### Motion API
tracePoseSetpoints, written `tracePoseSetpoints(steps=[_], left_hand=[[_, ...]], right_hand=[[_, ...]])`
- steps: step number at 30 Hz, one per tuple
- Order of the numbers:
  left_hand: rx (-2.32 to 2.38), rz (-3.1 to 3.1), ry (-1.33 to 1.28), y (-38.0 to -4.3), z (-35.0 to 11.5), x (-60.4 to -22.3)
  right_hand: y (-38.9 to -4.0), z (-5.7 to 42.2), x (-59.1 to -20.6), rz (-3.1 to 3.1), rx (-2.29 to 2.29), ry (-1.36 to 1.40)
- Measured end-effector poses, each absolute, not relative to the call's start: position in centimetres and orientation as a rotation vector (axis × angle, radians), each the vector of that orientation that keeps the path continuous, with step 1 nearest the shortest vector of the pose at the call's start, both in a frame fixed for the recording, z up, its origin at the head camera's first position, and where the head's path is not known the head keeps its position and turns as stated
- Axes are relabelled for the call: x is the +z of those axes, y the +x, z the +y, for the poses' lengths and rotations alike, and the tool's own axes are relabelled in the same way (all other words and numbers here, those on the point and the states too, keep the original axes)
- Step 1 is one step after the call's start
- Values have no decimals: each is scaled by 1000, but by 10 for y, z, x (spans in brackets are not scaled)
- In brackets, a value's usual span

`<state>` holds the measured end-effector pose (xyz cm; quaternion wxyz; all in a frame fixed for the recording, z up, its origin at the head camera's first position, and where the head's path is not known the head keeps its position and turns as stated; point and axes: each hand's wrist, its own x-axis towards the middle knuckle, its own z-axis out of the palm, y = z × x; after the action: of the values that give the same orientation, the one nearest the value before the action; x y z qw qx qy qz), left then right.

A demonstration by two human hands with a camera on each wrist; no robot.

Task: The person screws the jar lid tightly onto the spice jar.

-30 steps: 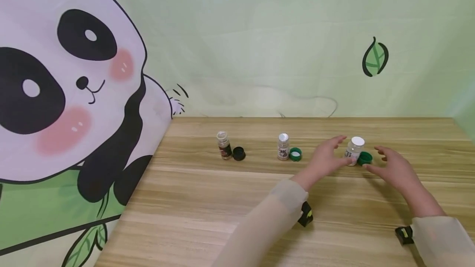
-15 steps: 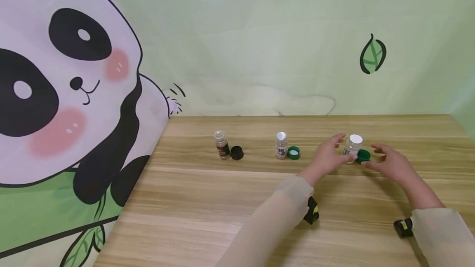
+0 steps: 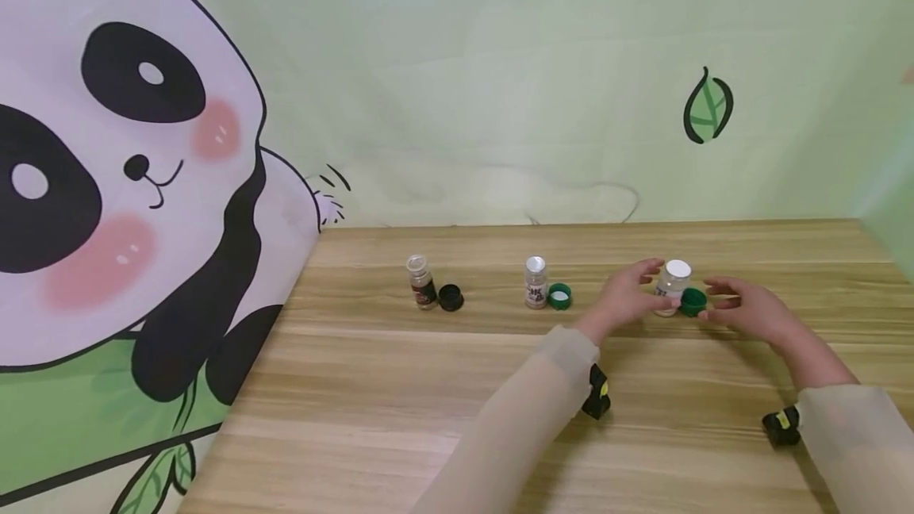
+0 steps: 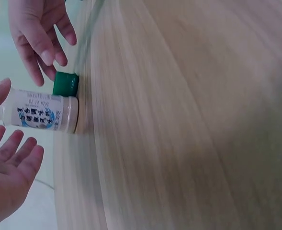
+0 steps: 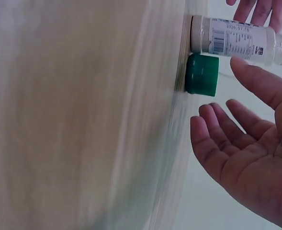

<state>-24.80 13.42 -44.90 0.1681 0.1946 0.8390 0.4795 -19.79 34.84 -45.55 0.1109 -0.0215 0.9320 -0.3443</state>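
Observation:
At the right of the table stands a clear seasoning bottle [image 3: 674,282] with a white top and a printed label [image 4: 38,111]. A green cap [image 3: 693,303] sits close against its base, open side up. My left hand [image 3: 628,294] is at the bottle's left, thumb in front and fingers behind; the left wrist view shows gaps between those fingers [image 4: 17,152] and the bottle. On the other side my right hand [image 3: 750,309] hovers beside the cap, thumb and fingers spread loosely. In the right wrist view its palm [image 5: 260,167] holds nothing.
Farther left stand a second bottle [image 3: 535,284] with its green cap [image 3: 560,296] and a dark-labelled bottle [image 3: 421,282] beside a black cap [image 3: 451,297]. Behind the wooden table [image 3: 371,387] hangs a pale green panda backdrop [image 3: 457,101].
My right hand has edged left, closer to the green cap. The left hand stays by the bottle, and the whole scene shifts slightly left in the head view.

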Motion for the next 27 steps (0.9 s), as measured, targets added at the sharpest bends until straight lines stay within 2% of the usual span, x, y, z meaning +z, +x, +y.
tracePoseSetpoints(steps=[10, 27], left_hand=[[1348, 2303, 578, -256, 133, -453], [1323, 2338, 606, -262, 141, -459]], right_hand=[[-205, 354, -456, 2663, -1068, -186], [-218, 358, -461, 2667, -996, -236]])
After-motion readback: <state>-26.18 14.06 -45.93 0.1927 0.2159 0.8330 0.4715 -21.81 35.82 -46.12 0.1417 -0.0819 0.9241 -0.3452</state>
